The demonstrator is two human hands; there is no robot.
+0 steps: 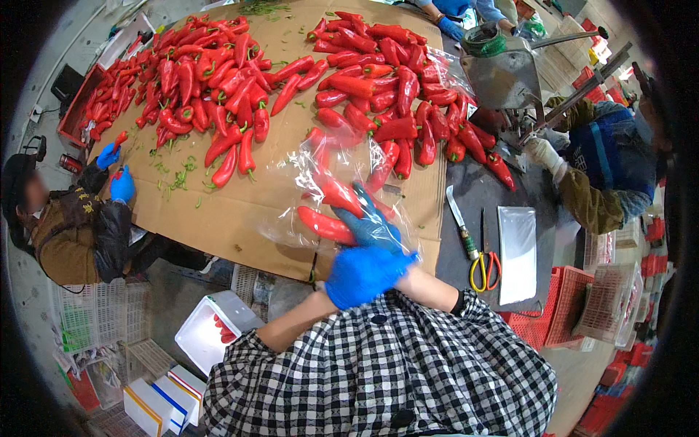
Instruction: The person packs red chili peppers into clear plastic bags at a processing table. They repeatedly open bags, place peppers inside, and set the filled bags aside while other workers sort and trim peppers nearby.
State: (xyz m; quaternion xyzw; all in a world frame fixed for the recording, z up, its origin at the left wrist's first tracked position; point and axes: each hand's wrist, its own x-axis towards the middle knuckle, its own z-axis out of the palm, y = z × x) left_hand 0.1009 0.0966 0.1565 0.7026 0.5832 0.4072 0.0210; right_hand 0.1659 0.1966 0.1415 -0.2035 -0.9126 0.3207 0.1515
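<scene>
My right hand [374,221], in a dark blue-green glove, is inside a clear plastic bag [278,213]. Its fingers are spread among long red peppers, and one pepper [339,198] lies between its thumb and a finger. Whether it grips that pepper is unclear through the shiny film. Another red pepper [323,225] rests beside the thumb. My left hand [363,277], in a bright blue glove, crosses over my right wrist and is closed around the gathered bag mouth there. More peppers show through the bag's far part.
Loose red peppers [218,76] and a second heap [382,82] cover the cardboard [235,218]. On the right lie a knife [461,221], scissors [484,267] and a stack of flat bags [517,254]. A metal device [499,76] stands beyond. Co-workers [71,229] [606,158] flank the table.
</scene>
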